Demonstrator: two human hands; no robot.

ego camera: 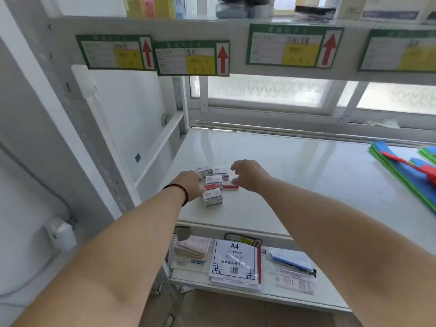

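Several small white boxes with red and grey print (213,180) lie clustered on the white shelf (295,175) near its left front. My left hand (191,185), with a dark bead bracelet on the wrist, rests against the left side of the cluster, fingers touching the boxes. My right hand (247,174) hovers at the cluster's right side with fingers loosely curled over a red-edged box (230,184); whether it touches the box is unclear.
Green, blue and red plastic folders (410,171) lie at the shelf's right end. Below, a lower shelf holds an A4 paper pack (234,260), stacked notebooks (191,251) and envelopes (292,267). Label cards with red arrows (188,57) hang overhead. A window is behind.
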